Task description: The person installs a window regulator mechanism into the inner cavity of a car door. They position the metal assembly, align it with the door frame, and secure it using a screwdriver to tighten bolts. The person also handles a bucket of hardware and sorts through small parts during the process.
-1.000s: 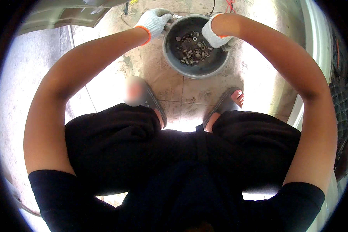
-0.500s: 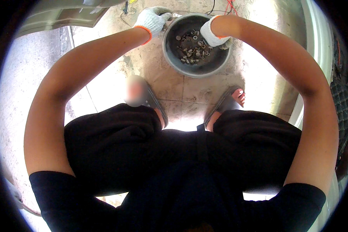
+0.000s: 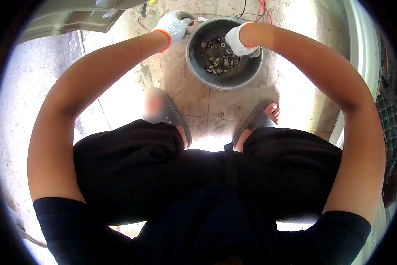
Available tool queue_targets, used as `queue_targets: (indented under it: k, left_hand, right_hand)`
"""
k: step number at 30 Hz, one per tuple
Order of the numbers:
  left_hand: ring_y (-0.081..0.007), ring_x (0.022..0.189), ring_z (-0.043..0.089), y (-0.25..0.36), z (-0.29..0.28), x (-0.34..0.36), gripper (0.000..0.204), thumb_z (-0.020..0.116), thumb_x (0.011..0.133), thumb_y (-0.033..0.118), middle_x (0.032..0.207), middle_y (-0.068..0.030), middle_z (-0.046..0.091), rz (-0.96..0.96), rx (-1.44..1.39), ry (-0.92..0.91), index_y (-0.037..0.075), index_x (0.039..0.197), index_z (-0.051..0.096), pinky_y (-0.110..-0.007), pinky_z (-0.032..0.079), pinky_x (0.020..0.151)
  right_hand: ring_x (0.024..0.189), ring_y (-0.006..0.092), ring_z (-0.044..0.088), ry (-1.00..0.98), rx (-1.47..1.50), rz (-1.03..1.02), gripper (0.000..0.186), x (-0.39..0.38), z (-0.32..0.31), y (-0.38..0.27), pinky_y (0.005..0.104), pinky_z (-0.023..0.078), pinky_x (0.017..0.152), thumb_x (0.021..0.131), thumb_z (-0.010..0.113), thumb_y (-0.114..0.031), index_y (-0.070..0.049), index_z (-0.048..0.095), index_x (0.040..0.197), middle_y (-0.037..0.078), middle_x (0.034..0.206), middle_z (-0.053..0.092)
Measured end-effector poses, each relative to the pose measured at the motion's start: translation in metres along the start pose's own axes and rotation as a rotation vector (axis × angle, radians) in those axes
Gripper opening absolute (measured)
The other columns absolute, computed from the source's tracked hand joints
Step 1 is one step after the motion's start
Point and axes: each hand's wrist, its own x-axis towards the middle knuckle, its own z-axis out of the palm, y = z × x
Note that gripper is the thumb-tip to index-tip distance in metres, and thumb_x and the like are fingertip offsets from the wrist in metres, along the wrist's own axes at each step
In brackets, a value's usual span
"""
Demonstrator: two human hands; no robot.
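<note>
A round dark grey basin (image 3: 198,77) stands on the floor in front of my feet, with several small metal nuts and fittings (image 3: 220,62) gathered on its bottom. My right hand (image 3: 239,40), in a white knit glove with an orange cuff, reaches over the far right rim into the basin. Its fingers are mostly hidden behind the glove's back, so their grip does not show. Just outside the basin's left rim is my left hand (image 3: 176,24), gloved alike, its dark-coated fingers loosely bent and apart. I see nothing held in it.
A small white piece (image 3: 201,19) lies by the basin's far left rim. Red and black wires (image 3: 263,11) run across the floor behind the basin. A pale panel (image 3: 70,17) stands at the far left; a light frame (image 3: 361,57) rises along the right. My sandalled feet flank the near side.
My right hand has shifted slightly left and nearer inside the basin. The left hand's fingers have spread a little beside the rim.
</note>
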Motion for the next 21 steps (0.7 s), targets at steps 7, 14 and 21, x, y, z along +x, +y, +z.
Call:
queue_targets:
  k: [7,14,21]
  left_hand:
    - [-0.0163,0.078,0.072,0.001,-0.003,0.004,0.029,0.055,0.100,0.019,0.106,-0.0081,0.075,0.009,0.004,-0.041,0.005,0.120,0.070,-0.032,0.061,0.072]
    - [-0.0175,0.083,0.073,0.010,-0.008,-0.007,0.032,0.056,0.099,0.022,0.106,-0.0096,0.076,0.079,0.106,0.030,0.004,0.122,0.070,-0.032,0.060,0.077]
    - [-0.0139,0.083,0.069,0.038,0.008,-0.051,0.023,0.062,0.100,0.018,0.100,-0.0072,0.075,0.566,0.329,-0.062,0.006,0.118,0.072,-0.032,0.059,0.078]
  right_hand:
    - [0.089,0.0352,0.074,0.165,0.407,0.233,0.028,-0.007,0.008,0.008,0.0453,0.059,0.072,0.075,0.067,-0.011,0.002,0.076,0.098,0.021,0.096,0.075]
    - [0.080,0.0356,0.075,0.214,0.889,0.376,0.030,-0.063,-0.036,0.011,0.0458,0.060,0.065,0.077,0.056,-0.003,0.003,0.073,0.101,0.022,0.092,0.074]
    - [0.088,0.0359,0.074,0.299,0.626,0.336,0.031,-0.012,0.008,0.012,0.0434,0.059,0.075,0.075,0.060,-0.003,-0.003,0.074,0.103,0.018,0.091,0.074]
